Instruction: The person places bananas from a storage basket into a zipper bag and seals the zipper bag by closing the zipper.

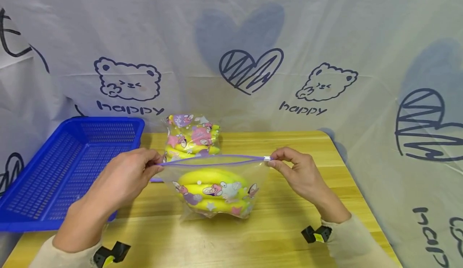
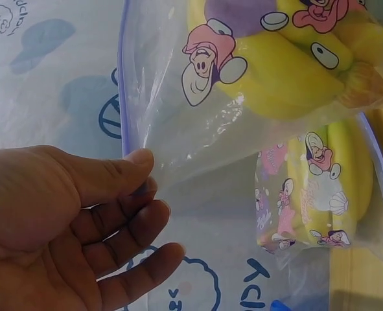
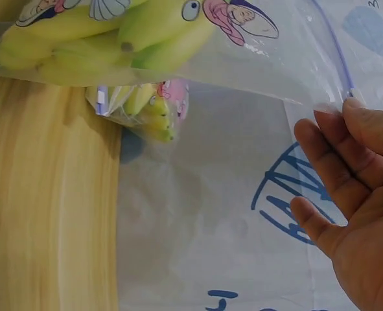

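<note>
A clear zip bag printed with cartoon figures, stars and shells hangs between both hands, its purple zip edge running across the top. Inside lie several yellow bananas. My left hand pinches the left top corner between thumb and forefinger; the other fingers are loosely bent, as the left wrist view shows. At the opposite corner my right hand pinches the white zip slider with thumb and forefinger, its remaining fingers spread in the right wrist view.
A second printed zip bag with bananas lies farther back on the wooden table, partly behind the held bag. To the left stands a blue plastic basket with perforated walls. A pale printed cloth hangs behind the table.
</note>
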`<state>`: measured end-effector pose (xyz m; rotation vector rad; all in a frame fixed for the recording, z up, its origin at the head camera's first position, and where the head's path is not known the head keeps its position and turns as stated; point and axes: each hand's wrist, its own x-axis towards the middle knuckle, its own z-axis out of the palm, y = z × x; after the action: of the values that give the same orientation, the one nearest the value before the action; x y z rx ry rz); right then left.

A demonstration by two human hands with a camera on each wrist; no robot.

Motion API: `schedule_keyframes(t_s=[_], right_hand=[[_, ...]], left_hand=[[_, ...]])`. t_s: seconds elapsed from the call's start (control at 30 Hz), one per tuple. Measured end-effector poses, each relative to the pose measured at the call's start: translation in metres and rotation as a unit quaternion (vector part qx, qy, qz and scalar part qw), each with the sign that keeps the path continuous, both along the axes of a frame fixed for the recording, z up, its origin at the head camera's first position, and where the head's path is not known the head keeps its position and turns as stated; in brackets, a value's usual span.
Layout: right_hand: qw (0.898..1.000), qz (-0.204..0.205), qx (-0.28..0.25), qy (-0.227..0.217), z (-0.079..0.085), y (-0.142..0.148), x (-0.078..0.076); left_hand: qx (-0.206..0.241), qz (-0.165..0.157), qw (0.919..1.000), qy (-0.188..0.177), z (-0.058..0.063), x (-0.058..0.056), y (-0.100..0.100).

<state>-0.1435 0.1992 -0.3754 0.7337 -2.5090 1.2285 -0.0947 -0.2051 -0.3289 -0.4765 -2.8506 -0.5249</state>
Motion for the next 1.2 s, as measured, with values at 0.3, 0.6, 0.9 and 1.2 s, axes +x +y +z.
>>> schedule_keyframes(t_s=[0.3, 0.6, 0.9, 1.2], right_hand=[[0.994, 0.062, 0.014, 0.09, 0.0, 0.004, -0.005], [0.991, 0.086, 0.041, 0.091, 0.005, 0.006, -0.006], [0.985, 0.102, 0.062, 0.125, 0.006, -0.006, -0.002], [0.981, 0.094, 0.072, 0.152, 0.008, -0.017, -0.002]], left_hand=[[-0.026, -0.007, 0.9992, 0.03, 0.002, -0.005, -0.004], [-0.08, -0.011, 0.9947, 0.064, 0.004, -0.004, -0.002], [-0.127, -0.035, 0.9911, 0.018, 0.007, -0.005, 0.002], [-0.1, -0.136, 0.9828, 0.076, 0.023, -0.012, 0.074]])
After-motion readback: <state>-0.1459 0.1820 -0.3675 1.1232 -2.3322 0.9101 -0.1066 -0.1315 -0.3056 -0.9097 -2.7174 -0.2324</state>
